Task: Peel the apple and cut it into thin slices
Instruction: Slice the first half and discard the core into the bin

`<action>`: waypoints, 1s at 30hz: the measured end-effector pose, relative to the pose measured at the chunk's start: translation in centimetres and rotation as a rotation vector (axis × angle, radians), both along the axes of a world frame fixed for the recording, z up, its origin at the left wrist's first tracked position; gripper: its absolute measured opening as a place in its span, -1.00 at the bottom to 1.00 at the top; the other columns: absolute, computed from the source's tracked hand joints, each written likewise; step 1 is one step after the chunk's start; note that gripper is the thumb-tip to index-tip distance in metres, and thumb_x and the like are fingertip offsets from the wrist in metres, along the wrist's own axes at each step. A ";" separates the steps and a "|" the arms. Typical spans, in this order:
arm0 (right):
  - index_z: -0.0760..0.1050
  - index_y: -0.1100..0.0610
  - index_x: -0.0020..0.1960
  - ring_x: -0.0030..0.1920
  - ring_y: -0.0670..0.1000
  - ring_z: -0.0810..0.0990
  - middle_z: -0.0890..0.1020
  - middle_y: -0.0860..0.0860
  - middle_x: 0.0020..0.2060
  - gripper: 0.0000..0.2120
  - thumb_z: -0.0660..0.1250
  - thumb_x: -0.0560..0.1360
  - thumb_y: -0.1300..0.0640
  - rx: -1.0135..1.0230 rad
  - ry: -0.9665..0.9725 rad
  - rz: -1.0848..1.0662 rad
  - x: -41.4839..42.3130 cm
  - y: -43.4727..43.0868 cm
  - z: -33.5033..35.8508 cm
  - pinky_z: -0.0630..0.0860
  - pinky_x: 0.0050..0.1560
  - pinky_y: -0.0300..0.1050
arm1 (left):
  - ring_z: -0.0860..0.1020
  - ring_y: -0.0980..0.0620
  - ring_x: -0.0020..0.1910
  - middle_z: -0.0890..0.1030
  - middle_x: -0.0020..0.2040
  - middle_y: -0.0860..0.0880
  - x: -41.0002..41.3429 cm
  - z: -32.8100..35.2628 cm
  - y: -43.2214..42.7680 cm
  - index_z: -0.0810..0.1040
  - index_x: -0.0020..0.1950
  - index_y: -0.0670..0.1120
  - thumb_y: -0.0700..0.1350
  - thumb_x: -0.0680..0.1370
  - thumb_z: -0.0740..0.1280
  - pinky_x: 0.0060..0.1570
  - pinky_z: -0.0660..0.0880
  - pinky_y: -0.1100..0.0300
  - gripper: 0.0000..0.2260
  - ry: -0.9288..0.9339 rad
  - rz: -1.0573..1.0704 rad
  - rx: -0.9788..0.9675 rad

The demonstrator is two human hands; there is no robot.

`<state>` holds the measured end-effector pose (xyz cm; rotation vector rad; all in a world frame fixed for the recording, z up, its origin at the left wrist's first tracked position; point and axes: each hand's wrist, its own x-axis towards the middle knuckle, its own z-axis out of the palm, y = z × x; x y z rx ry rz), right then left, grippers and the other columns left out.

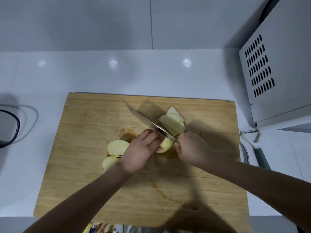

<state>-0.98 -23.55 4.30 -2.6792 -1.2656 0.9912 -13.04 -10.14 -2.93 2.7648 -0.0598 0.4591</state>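
Note:
A wooden cutting board (94,165) lies on the white counter. My left hand (143,150) holds a peeled apple piece (165,144) down on the board, fingers curled over it. My right hand (191,148) grips the handle of a knife (144,119), and the blade runs up and to the left, just beyond the held piece. A stack of thin pale apple slices (173,122) lies right of the blade. Two more peeled apple pieces (116,148) lie left of my left wrist, partly hidden by it.
A white appliance with vent slots (276,68) stands at the right. A peeler with a teal handle (257,148) lies on the counter right of the board. A dark-rimmed container (8,128) sits at the left edge. Apple peelings (101,228) show below the board's front edge.

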 end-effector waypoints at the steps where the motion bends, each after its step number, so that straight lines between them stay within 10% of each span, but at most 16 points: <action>1: 0.42 0.12 -0.21 -0.31 0.00 0.51 0.44 -0.04 -0.38 -0.80 0.16 0.57 0.12 0.016 0.018 -0.026 0.1 0.0 -0.3 0.37 -0.37 -0.19 | 0.44 -0.06 0.04 0.63 0.02 -0.17 -0.1 -0.1 -0.1 0.62 0.07 -0.26 -0.09 0.52 0.26 -0.06 0.55 0.05 -0.72 0.001 0.010 0.004; 30: 0.18 0.01 -0.38 -0.46 -0.14 0.34 0.36 -0.07 -0.43 -0.64 0.12 0.59 0.09 -0.084 -0.019 0.067 0.3 -1.3 4.6 0.20 -0.49 -0.29 | 0.44 -0.08 0.07 0.64 0.02 -0.19 -0.1 -1.0 -0.4 0.63 0.06 -0.24 -0.08 0.51 0.27 0.01 0.54 0.05 -0.72 -0.034 0.064 0.009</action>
